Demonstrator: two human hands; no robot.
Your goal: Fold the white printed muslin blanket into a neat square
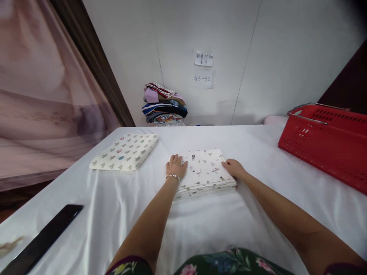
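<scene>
A folded white cloth with small printed figures [204, 170] lies in the middle of the white-covered table [200, 221]. My left hand [175, 166], a bracelet on its wrist, rests at the cloth's left edge with fingers curled onto it. At the right edge sits my right hand [233, 168], its fingers tucked against the folded layers. Both hands press the sides of this cloth. A second folded cloth with grey and coloured hearts [124, 152] lies apart at the far left of the table.
A red plastic basket [329, 143] stands at the right edge. A stack of folded clothes [164, 105] sits against the back wall under two paper notes [203, 59]. A black flat bar [43, 238] lies near left. A pink curtain [40, 88] hangs left.
</scene>
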